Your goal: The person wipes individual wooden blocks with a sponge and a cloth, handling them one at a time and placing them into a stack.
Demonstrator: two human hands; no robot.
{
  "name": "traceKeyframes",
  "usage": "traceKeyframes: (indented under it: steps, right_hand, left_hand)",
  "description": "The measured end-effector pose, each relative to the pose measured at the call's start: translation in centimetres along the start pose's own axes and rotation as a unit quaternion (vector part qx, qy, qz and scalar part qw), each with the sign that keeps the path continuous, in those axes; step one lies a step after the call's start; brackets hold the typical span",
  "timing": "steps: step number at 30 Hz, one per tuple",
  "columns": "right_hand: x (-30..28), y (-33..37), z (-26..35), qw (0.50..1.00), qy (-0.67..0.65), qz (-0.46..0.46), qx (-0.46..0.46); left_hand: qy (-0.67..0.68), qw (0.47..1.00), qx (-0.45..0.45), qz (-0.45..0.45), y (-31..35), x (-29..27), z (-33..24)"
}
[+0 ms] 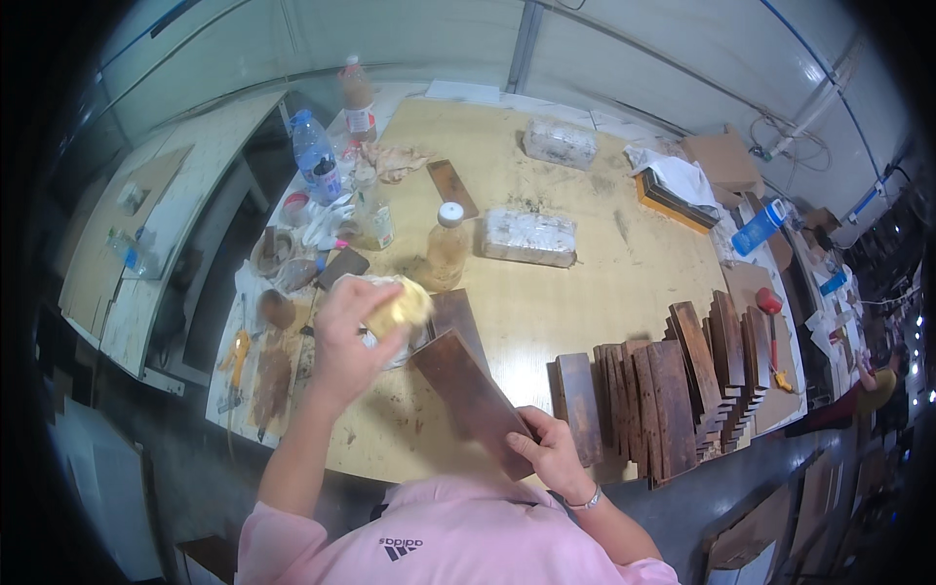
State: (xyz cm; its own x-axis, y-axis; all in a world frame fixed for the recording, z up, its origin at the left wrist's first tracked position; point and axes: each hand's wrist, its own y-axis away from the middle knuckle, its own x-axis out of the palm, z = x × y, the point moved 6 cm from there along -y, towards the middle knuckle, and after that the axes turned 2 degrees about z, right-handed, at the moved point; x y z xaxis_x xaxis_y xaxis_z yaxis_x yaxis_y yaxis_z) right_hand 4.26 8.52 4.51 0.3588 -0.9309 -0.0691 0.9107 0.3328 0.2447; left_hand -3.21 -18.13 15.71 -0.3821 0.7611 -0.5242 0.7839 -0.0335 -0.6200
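Note:
My left hand point(351, 327) is closed on a crumpled pale-yellow cloth point(409, 304), smeared by motion, just above the upper end of a dark brown wooden board point(470, 395). That board is tilted toward me, its lower end gripped by my right hand point(554, 453) with the thumb on top. Beyond it lies another brown board point(456, 317), partly covered. A whitish container point(398, 359) shows below the cloth, mostly hidden by my left hand. To the right of my right hand, several brown boards point(671, 405) stand on edge in a row.
A white-capped bottle point(447, 249) of cloudy liquid stands past my hands. Two wrapped blocks point(529, 238) and a flat brown piece point(451, 188) lie farther back. Bottles point(315, 156) and rags crowd the left edge. A blue bottle point(759, 228) and a red-headed tool point(769, 302) are at right.

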Motion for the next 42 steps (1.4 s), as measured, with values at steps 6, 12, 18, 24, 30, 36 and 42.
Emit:
traceKeyframes:
  steps: [6, 12, 18, 24, 30, 36, 42]
  right_hand:
    - [-0.2, 0.0, 0.1, 0.998, -0.064, -0.015, -0.012]
    - [0.7, -0.3, -0.1, 0.908, -0.409, -0.004, 0.090]
    - [2.2, -1.7, -1.7, 0.797, -0.585, 0.074, 0.132]
    - [2.8, -0.9, -1.3, 0.942, -0.297, 0.115, -0.109]
    - [6.8, 1.6, -3.1, 0.703, -0.626, 0.274, 0.197]
    - [6.3, 2.8, -2.7, 0.724, -0.593, 0.299, 0.189]
    - [3.6, 2.7, -3.1, 0.843, -0.467, 0.123, 0.234]
  left_hand:
    - [0.010, 0.999, -0.032, 0.018, 0.0, 0.0, 1.0]
    - [0.232, 0.963, -0.136, 0.028, 2.3, 1.7, 1.1]
    - [0.188, 0.976, 0.018, 0.108, 5.0, 4.4, -6.3]
    - [0.151, 0.970, 0.146, 0.118, 4.6, 6.9, -9.8]
    - [0.101, 0.986, -0.132, -0.026, 0.2, 4.8, 2.1]
    - [0.188, 0.969, -0.159, 0.029, 1.8, 4.9, 1.9]
    - [0.159, 0.979, -0.117, 0.054, 2.9, 4.0, 0.0]
